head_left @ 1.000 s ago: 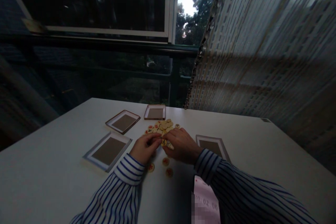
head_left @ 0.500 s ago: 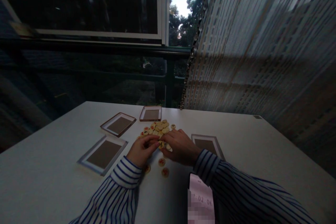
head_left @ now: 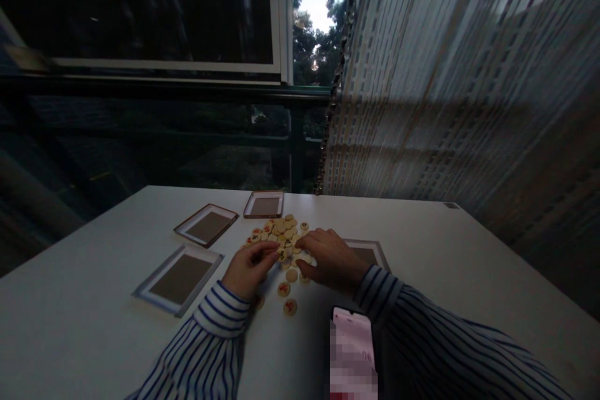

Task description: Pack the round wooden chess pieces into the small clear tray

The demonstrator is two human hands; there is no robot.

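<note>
My left hand (head_left: 246, 270) pinches a round xiangqi piece (head_left: 282, 255) with a dark character between thumb and fingertips. To its right, my right hand (head_left: 334, 260) hovers over the near right side of the piece pile (head_left: 280, 225), its thumb and fingers apart. Pale wooden pieces lie heaped there, some face down, others showing red or black characters. Closer to me are two red-marked pieces (head_left: 290, 307) and a plain face-down piece (head_left: 292, 275). Another piece (head_left: 259, 301) is partly hidden beside my left wrist.
Shallow trays stand on the white table: a blue-grey tray (head_left: 216, 257) and a brown-rimmed tray (head_left: 182, 226) at left, another tray (head_left: 263, 217) at the back, and one tray (head_left: 383, 256) partly behind my right hand. A phone (head_left: 352, 325) lies near my right sleeve.
My hands have drawn apart; the right has moved off the dark-marked piece, which stays in the left fingers. A face-down piece now shows below the hands. The view has shifted slightly.
</note>
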